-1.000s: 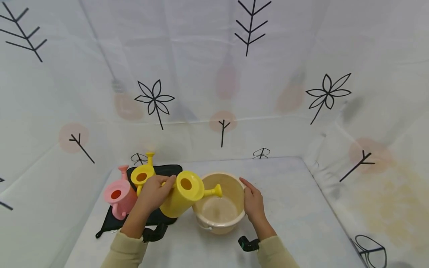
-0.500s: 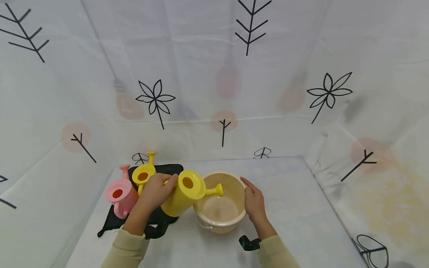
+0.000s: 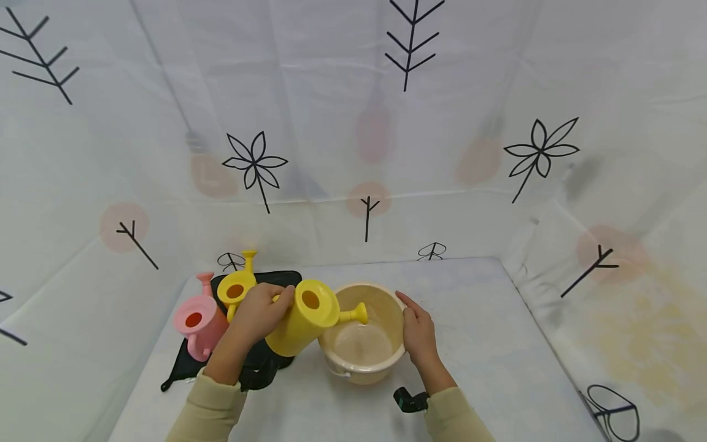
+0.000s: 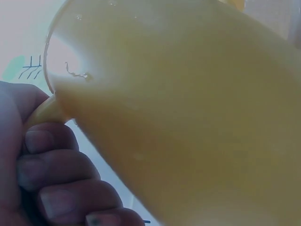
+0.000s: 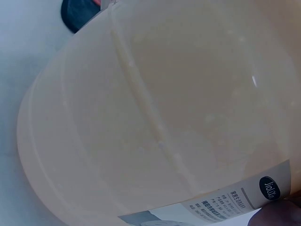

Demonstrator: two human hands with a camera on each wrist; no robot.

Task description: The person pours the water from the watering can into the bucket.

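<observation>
In the head view my left hand (image 3: 259,313) grips the handle of a yellow watering can (image 3: 298,319). The can is tilted to the right, its spout reaching over a beige plastic bucket (image 3: 361,368). Fingers (image 4: 70,188) curl round the handle in the left wrist view. My right hand (image 3: 421,334) holds the bucket's right side at the rim, index finger stretched along it; its other fingers are mostly hidden. The bucket's side, with a printed label (image 5: 225,202), fills the right wrist view. Water from the spout cannot be made out.
On a black mat (image 3: 182,362) at the left stand a pink watering can (image 3: 201,328) and a second yellow watering can (image 3: 236,285), partly behind my left hand. The white table (image 3: 469,319) ends at a printed cloth backdrop (image 3: 309,233) behind and at the sides.
Hands, tilted can and bucket stay almost in place. The yellow can's tilt looks nearly the same; the whole view has shifted only slightly.
</observation>
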